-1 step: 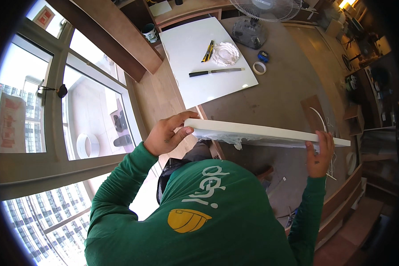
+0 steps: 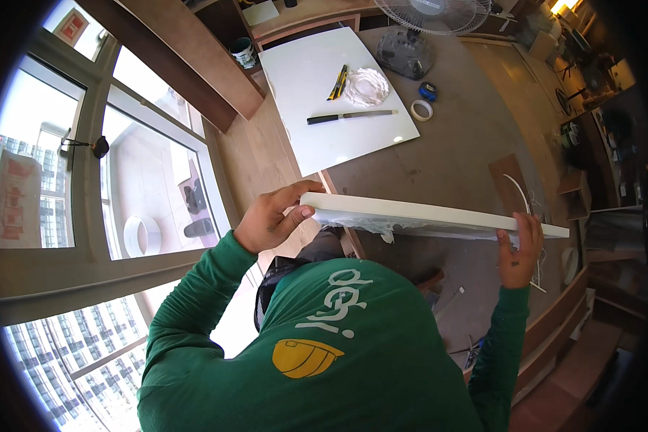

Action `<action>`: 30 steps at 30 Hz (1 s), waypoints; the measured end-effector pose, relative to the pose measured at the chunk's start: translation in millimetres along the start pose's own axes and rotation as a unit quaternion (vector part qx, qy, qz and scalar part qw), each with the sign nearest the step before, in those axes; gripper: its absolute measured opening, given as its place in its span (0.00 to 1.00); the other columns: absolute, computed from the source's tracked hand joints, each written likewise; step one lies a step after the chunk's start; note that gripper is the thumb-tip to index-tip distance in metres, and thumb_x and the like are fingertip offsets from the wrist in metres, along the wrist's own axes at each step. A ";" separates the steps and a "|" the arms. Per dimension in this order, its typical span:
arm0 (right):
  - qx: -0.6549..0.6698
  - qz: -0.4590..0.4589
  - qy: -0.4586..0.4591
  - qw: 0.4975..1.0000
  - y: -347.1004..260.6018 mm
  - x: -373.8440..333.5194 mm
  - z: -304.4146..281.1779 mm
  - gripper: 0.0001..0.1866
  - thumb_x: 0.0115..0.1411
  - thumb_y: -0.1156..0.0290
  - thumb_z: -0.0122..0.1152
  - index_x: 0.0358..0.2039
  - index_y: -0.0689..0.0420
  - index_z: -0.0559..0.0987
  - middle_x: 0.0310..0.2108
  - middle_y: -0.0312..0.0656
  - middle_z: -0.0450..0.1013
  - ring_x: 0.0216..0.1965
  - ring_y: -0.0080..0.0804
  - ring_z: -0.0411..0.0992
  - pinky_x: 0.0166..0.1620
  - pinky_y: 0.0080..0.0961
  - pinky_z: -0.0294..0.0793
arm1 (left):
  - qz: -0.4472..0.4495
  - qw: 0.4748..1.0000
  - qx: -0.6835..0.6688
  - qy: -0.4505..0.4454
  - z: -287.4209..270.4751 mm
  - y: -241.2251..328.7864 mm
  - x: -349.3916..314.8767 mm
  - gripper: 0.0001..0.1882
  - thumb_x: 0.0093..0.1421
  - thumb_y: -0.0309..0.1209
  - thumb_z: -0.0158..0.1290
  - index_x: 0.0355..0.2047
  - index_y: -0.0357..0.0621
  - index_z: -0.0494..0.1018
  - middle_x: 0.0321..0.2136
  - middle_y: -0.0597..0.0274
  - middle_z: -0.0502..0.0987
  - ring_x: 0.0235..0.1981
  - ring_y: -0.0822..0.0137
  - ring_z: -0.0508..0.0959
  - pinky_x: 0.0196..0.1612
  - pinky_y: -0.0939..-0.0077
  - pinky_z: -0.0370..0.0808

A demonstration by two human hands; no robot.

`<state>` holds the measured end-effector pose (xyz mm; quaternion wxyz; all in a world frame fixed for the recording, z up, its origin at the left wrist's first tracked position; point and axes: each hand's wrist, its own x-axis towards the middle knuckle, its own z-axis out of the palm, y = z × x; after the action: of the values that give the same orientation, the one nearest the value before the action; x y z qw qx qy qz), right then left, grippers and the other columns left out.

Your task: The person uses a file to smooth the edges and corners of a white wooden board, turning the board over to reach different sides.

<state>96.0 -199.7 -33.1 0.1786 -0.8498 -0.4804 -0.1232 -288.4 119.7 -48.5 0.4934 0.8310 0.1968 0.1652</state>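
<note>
Board (image 2: 439, 214) stands on edge in front of the person's chest, its narrow white side facing up, with the left hand (image 2: 270, 219) pinching one end and the right hand (image 2: 518, 252) gripping near the other, thumbs on the near face and fingers on the far one. Loose plastic film (image 2: 360, 220) sags from the near face; it could snag or be trodden under the lower edge if the board were set down. The view from above hides that lower edge, so whether it rests on the table (image 2: 439, 158) cannot be told. Smooth sides and fingertip holds could let one end slip, most likely the left, which sticks out past the table edge over the floor (image 2: 259, 155). Swung forward, the board could knock the knife (image 2: 353, 117) or the cutter (image 2: 337, 83) lying on a white sheet (image 2: 295, 86), whose own left side juts beyond the table. A curved white strip (image 2: 517, 189) lies just beyond the right hand and might catch. Bare tabletop between the board and the roll of tape (image 2: 421, 110) gives the widest room; on the right, wooden planks (image 2: 554, 338) crowd the forearm, and to the left the window (image 2: 158, 173) stands well apart.
</note>
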 end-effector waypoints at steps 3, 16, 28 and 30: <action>-0.019 -0.002 0.001 1.000 1.1 -2.6 0.8 0.25 0.61 0.60 0.68 0.56 0.57 0.76 0.56 0.46 0.72 0.65 0.55 0.63 0.67 0.53 0.57 | 0.012 1.000 0.013 -0.024 -2.9 -4.6 -1.2 0.28 0.75 0.47 0.45 0.60 0.32 0.69 0.52 0.44 0.80 0.50 0.52 0.82 0.57 0.65 0.75; -0.017 0.008 0.010 1.000 4.6 -7.7 4.9 0.25 0.62 0.61 0.68 0.57 0.56 0.76 0.57 0.48 0.71 0.67 0.57 0.62 0.68 0.53 0.56 | 0.029 0.997 -0.072 0.002 4.3 -8.4 -3.1 0.30 0.78 0.47 0.35 0.66 0.33 0.65 0.57 0.44 0.78 0.57 0.51 0.78 0.64 0.64 0.69; -0.010 0.009 -0.001 1.000 3.1 -8.1 3.7 0.25 0.63 0.60 0.67 0.57 0.57 0.76 0.58 0.48 0.71 0.67 0.57 0.61 0.69 0.52 0.56 | -0.199 0.960 -0.135 0.142 11.0 -70.0 -28.2 0.20 0.77 0.41 0.40 0.47 0.35 0.74 0.48 0.47 0.81 0.50 0.63 0.80 0.54 0.69 0.76; -0.007 0.009 0.001 1.000 3.0 -8.2 2.9 0.25 0.63 0.59 0.66 0.57 0.57 0.76 0.58 0.48 0.71 0.67 0.57 0.61 0.69 0.52 0.56 | -0.252 0.955 -0.118 0.107 12.2 -71.3 -32.2 0.12 0.76 0.32 0.43 0.46 0.37 0.73 0.44 0.47 0.82 0.46 0.64 0.81 0.55 0.69 0.76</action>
<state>94.6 -206.2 -39.4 0.1746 -0.8550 -0.4718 -0.1257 -322.3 125.7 -119.7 0.5892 0.6680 0.4305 0.1458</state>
